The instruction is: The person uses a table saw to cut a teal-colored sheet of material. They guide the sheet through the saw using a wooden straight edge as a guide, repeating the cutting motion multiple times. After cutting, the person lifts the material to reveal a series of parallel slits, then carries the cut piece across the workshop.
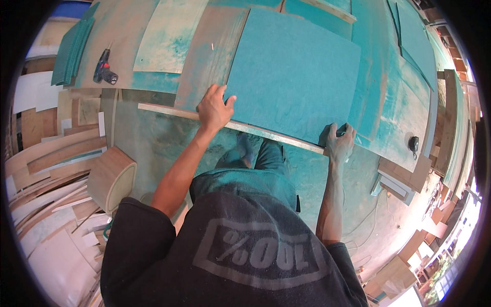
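Observation:
A large blue-green board lies flat on the worktable. Along its near edge runs a narrow wooden strip, which juts out past the board to the left. My left hand is at the board's near left corner, fingers bent and thumb apart, with the palm over the strip. At the near right corner my right hand curls its fingers around the board's edge beside the strip's end. A dark patch shows between its thumb and fingers; I cannot tell if it is an object or shadow.
A cordless drill lies at the table's left, near a pale panel. Toward the right edge sits a small black tape measure. Wood offcuts and a curved wooden box stand on the left; a cable trails across the floor.

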{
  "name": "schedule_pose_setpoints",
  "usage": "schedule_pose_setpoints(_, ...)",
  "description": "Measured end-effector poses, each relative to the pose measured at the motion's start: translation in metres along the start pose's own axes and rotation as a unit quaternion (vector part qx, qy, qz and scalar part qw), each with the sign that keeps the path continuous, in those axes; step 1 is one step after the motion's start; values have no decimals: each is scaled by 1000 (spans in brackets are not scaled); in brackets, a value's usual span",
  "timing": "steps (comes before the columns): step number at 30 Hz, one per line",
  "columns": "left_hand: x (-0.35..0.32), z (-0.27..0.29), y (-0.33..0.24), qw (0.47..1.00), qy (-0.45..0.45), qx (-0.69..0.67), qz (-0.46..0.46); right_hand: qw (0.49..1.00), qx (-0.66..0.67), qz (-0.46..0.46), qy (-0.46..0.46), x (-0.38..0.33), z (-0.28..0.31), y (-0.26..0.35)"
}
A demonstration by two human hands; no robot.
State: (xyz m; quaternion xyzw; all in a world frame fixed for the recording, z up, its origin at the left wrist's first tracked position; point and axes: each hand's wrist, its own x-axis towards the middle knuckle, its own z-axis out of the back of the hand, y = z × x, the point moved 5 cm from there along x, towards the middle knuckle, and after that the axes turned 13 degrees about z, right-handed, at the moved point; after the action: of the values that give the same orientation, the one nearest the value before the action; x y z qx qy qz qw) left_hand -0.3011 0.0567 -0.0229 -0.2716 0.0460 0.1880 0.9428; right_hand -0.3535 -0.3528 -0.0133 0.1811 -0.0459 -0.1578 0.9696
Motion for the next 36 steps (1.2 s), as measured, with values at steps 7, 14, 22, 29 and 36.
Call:
schedule_pose_setpoints(7,1,-2,2,1000,8,-17,9,1000,-14,-12,-8,0,2,1)
schedule_pose_setpoints(14,0,-4,4,1000,-23,-14,2,1000,-13,-3,1,0,4,2)
schedule_pose_setpoints(22,1,0,0,999,-27,33,13,1000,-9,3,-16,-3,3,0)
schedule_pose_setpoints(29,0,2,-1,1000,1,-3,25,1000,8,0,-5,0,3,1)
schedule_pose_setpoints(36,0,2,0,1000,-3,-2,20,999,14,30,-22,-1,5,-2)
